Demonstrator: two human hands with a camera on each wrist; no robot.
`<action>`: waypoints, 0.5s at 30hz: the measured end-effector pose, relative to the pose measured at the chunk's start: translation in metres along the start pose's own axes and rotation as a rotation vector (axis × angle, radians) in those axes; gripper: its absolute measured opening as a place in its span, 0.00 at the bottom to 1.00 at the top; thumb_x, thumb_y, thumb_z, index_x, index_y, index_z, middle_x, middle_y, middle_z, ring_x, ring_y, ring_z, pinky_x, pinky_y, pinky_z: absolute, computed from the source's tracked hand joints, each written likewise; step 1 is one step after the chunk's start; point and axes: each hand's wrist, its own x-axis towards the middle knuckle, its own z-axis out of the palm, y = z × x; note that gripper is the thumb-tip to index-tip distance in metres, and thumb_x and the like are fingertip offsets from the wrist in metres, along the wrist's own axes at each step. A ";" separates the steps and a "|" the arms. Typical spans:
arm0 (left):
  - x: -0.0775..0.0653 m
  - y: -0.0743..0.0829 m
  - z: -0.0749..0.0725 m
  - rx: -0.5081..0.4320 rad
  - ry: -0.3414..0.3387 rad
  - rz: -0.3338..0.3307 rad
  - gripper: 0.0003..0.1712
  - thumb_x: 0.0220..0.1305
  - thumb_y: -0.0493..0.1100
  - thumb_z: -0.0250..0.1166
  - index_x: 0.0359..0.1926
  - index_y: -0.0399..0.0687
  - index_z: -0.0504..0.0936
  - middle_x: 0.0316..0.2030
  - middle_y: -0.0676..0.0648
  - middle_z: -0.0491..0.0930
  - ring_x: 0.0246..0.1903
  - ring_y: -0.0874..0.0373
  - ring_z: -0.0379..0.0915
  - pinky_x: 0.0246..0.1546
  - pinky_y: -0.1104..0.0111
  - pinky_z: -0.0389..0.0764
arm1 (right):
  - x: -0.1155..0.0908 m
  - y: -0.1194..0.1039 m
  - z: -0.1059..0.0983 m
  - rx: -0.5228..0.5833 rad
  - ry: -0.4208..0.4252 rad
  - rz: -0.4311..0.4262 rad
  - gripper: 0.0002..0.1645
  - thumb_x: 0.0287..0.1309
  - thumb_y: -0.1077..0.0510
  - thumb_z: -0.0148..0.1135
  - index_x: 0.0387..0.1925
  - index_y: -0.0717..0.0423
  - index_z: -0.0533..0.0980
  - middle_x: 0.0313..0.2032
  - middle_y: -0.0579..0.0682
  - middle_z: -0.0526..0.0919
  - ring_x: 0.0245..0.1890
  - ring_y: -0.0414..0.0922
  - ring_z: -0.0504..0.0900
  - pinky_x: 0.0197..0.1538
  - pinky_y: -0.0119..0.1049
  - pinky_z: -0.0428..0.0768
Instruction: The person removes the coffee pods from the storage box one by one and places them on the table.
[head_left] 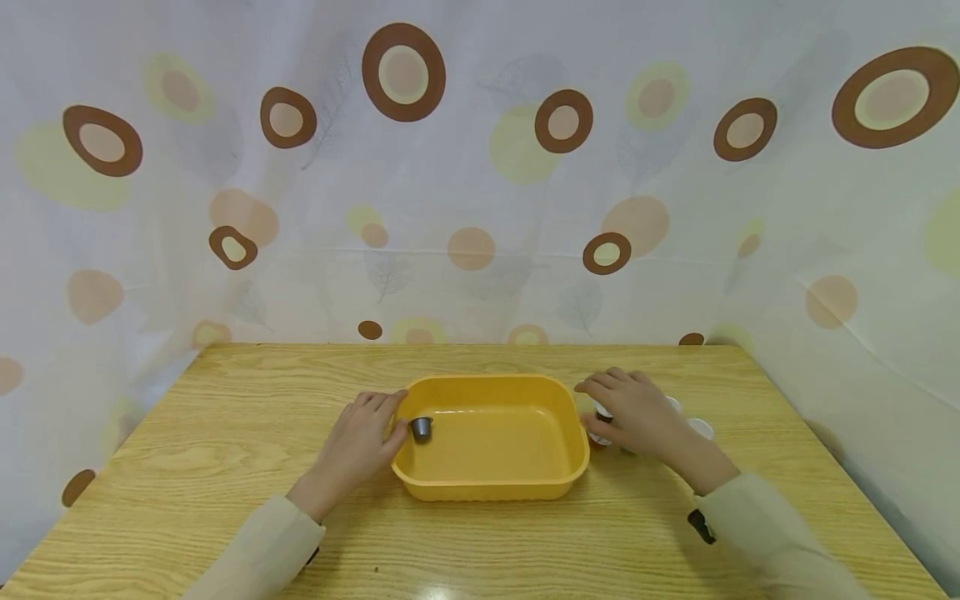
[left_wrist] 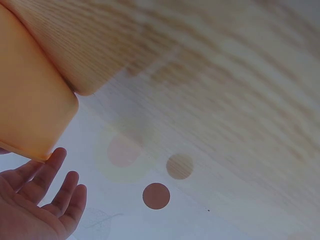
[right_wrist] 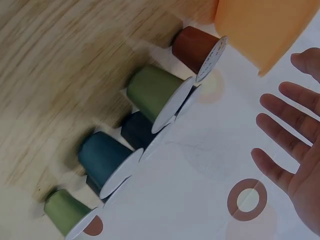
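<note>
A yellow plastic tray (head_left: 491, 492) stands on the table with one dark grey coffee capsule (head_left: 422, 429) inside, near its left wall. My left hand (head_left: 360, 442) is at the tray's left rim; in the left wrist view its fingertips (left_wrist: 59, 155) touch the rim, with the fingers loosely spread. My right hand (head_left: 637, 417) hovers over several coffee capsules right of the tray, fingers extended and holding nothing. In the right wrist view these include a brown capsule (right_wrist: 192, 50), a green capsule (right_wrist: 155, 92), a teal capsule (right_wrist: 107, 157) and a smaller-looking green capsule (right_wrist: 67, 210). Darker ones are partly hidden behind.
The wooden table (head_left: 247, 417) spreads around the tray. A patterned cloth (head_left: 465, 208) hangs behind it and along both sides. The brown capsule stands close to the tray's right wall.
</note>
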 end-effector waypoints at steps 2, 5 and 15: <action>0.000 0.000 0.000 0.000 0.003 0.002 0.23 0.61 0.46 0.56 0.58 0.46 0.73 0.46 0.48 0.80 0.49 0.52 0.71 0.47 0.58 0.74 | 0.003 -0.002 0.001 0.005 0.009 -0.013 0.21 0.52 0.48 0.62 0.46 0.54 0.77 0.43 0.50 0.81 0.45 0.49 0.77 0.44 0.48 0.76; 0.000 0.000 0.000 0.001 0.008 0.004 0.23 0.61 0.46 0.56 0.57 0.46 0.73 0.46 0.48 0.80 0.49 0.52 0.71 0.46 0.58 0.74 | 0.008 -0.006 0.003 -0.001 0.007 -0.024 0.21 0.51 0.48 0.62 0.46 0.54 0.77 0.43 0.49 0.81 0.45 0.48 0.77 0.44 0.48 0.76; 0.000 0.000 0.001 0.004 0.002 0.005 0.23 0.61 0.46 0.55 0.58 0.45 0.73 0.46 0.48 0.80 0.49 0.52 0.71 0.47 0.58 0.74 | 0.025 -0.023 0.008 -0.009 0.000 -0.082 0.22 0.51 0.47 0.63 0.46 0.53 0.76 0.42 0.48 0.80 0.44 0.47 0.77 0.44 0.46 0.76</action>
